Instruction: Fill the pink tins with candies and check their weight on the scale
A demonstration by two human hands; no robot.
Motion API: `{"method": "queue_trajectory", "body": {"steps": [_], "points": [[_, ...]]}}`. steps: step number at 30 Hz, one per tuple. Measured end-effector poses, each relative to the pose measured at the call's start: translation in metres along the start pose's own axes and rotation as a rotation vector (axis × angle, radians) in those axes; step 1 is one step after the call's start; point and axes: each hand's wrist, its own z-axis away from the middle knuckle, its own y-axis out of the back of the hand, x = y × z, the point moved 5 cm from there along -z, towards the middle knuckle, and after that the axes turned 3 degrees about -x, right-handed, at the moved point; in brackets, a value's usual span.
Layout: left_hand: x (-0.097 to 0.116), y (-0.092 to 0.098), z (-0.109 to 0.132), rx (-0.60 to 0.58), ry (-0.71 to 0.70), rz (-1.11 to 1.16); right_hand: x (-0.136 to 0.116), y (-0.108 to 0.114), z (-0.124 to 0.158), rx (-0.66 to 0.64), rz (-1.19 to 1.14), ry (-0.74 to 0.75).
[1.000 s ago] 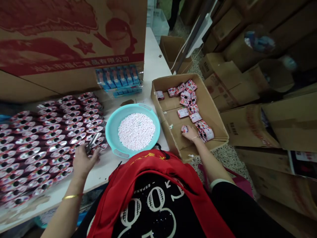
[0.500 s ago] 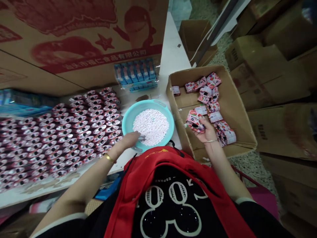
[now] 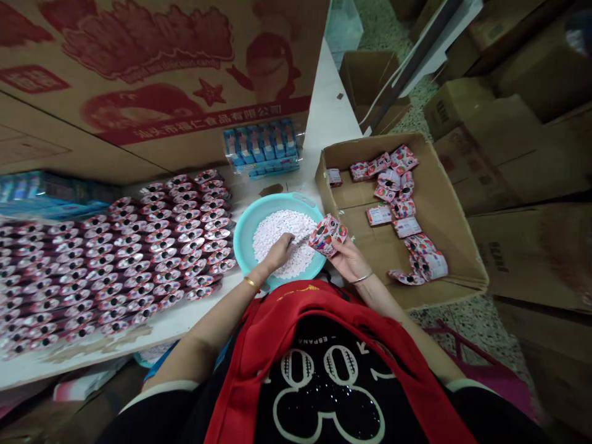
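My left hand [image 3: 280,250] is closed over the turquoise basin [image 3: 242,231], on the small metal scoop seen earlier; little of the scoop itself shows now. Small white candies [image 3: 282,225] fill the basin's middle, and some lie between these fingers and the packet. In my right hand [image 3: 350,261] is a pink, strawberry-printed candy packet [image 3: 327,235], tilted above the basin's right rim. More packets of the same print [image 3: 428,258] lie loose in the open cardboard box [image 3: 354,213] on the right.
Rows of upright strawberry-printed packets [image 3: 120,259] stand packed on the white table [image 3: 180,320] to the left. Blue packs [image 3: 261,145] sit behind the basin, before large printed cartons [image 3: 152,74]. Further cardboard boxes [image 3: 536,240] are stacked on the right.
My right hand has brought the packet left, from over the cardboard box to the basin's edge. My left hand has moved right from the basin's left rim toward the packet.
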Motion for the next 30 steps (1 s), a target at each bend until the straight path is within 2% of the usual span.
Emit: {"method": "queue_trajectory", "body": {"steps": [4,8,10,12,15,18,21,24,25,27,30], "points": [[-0.005,0.06,0.024,0.039,-0.099,0.022,0.01,0.002,-0.01,0.021,0.04,0.037],[0.009,0.119,0.051,0.047,-0.199,-0.024,0.027,0.006,-0.025,0.035,0.102,0.044],[0.02,0.139,0.06,0.025,-0.224,-0.059,0.035,0.006,-0.032,0.025,0.136,0.036],[0.031,0.152,0.063,-0.019,-0.236,-0.097,0.042,0.006,-0.038,0.002,0.204,0.041],[0.047,0.156,0.062,-0.121,-0.224,-0.202,0.049,0.004,-0.044,-0.063,0.352,0.07],[0.066,0.151,0.058,-0.2,-0.162,-0.398,0.051,0.002,-0.046,-0.108,0.472,0.132],[0.092,0.147,0.058,-0.187,-0.117,-0.553,0.052,0.002,-0.047,-0.113,0.504,0.176],[0.107,0.147,0.058,-0.134,-0.152,-0.588,0.053,0.004,-0.049,-0.097,0.484,0.195],[0.105,0.147,0.057,-0.113,-0.169,-0.589,0.052,0.005,-0.05,-0.082,0.477,0.204],[0.089,0.149,0.051,-0.057,-0.177,-0.585,0.049,0.009,-0.05,-0.028,0.476,0.228],[0.039,0.142,0.029,0.016,-0.044,-0.569,0.04,0.014,-0.049,0.067,0.505,0.27]]}}
